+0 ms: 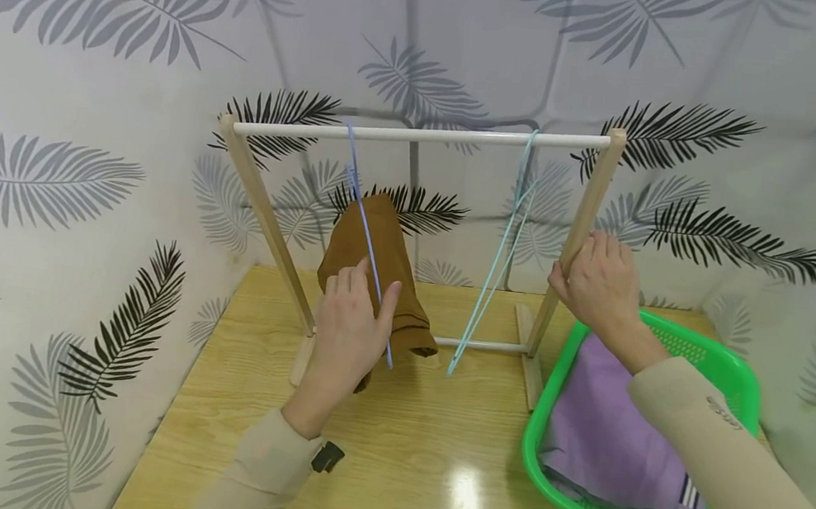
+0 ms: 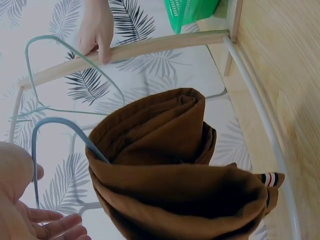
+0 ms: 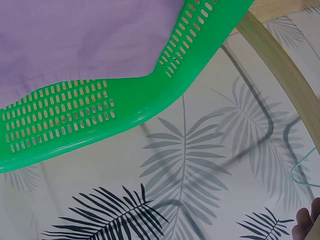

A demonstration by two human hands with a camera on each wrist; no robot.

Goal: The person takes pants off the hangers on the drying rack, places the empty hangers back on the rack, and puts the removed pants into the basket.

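A small clothes rack with a white top bar (image 1: 435, 135) and wooden posts stands on the table. Brown trousers (image 1: 387, 269) hang folded over a periwinkle hanger (image 1: 371, 238) hooked on that bar. My left hand (image 1: 343, 331) is beside this hanger with fingers and thumb spread; in the left wrist view the hand (image 2: 25, 200) is around the hanger's end without gripping it. A light blue hanger (image 1: 489, 284), bare, hangs farther right. With curled fingers my right hand (image 1: 602, 283) holds the right wooden post (image 1: 594, 193); only its fingertips (image 3: 302, 220) show in the right wrist view.
A green basket (image 1: 747, 398) stands on the table right of the rack, under my right forearm. Folded purple clothing (image 1: 613, 434) with a striped band lies in it. Leaf-patterned covering (image 1: 88, 171) lines the walls behind and beside the wooden table (image 1: 385, 468).
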